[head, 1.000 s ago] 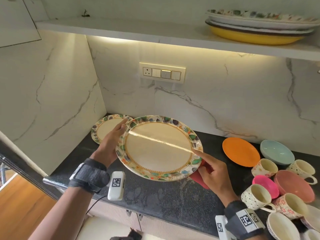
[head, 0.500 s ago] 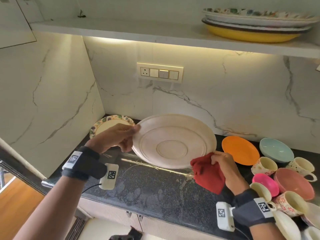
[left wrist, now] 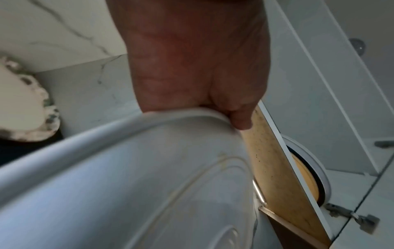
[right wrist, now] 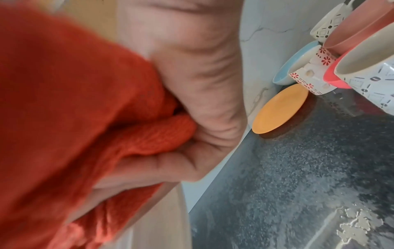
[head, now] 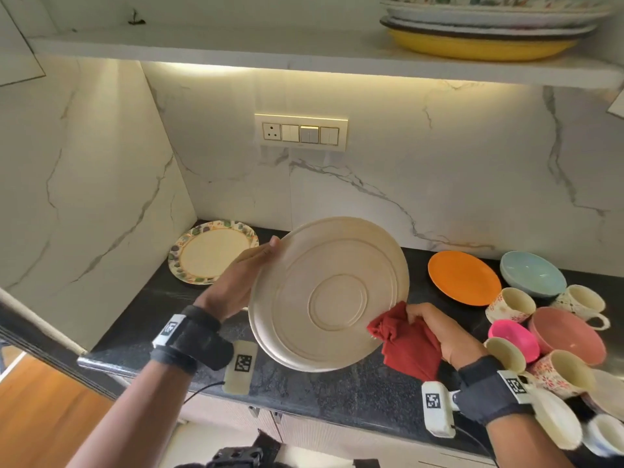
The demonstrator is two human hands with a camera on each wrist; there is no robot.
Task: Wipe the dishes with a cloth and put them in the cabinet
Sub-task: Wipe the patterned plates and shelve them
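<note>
Nearest the camera, the right hand [head: 435, 336] bunches a red cloth [head: 405, 346], fingers curled round it, and its leading fold touches the lower right edge of the big plate [head: 327, 292]. The left hand [head: 236, 288] pinches the plate's left rim, thumb over the ridged cream underside and fingers hidden behind it. The plate hangs tilted above the worktop [head: 320, 390], underside towards the person.

To do this step well, the cloth should probably be spread flatter under the palm, so more fabric meets the surface. Sweeping strokes that follow the raised rings [head: 337, 302], then a pass round the outer rim, would reach the grooves where water likely sits. The left hand needs a firm pinch, since pressure from the cloth pushes against a single-edge hold and the plate could swing or slip. Turning the plate a little between strokes brings the covered rim under the thumb into reach.

Farther back, a flowered plate [head: 212, 253] lies flat in the worktop's corner. Above, the cabinet shelf [head: 236, 50] carries a stack of plates [head: 483, 32], the likely destination.
</note>
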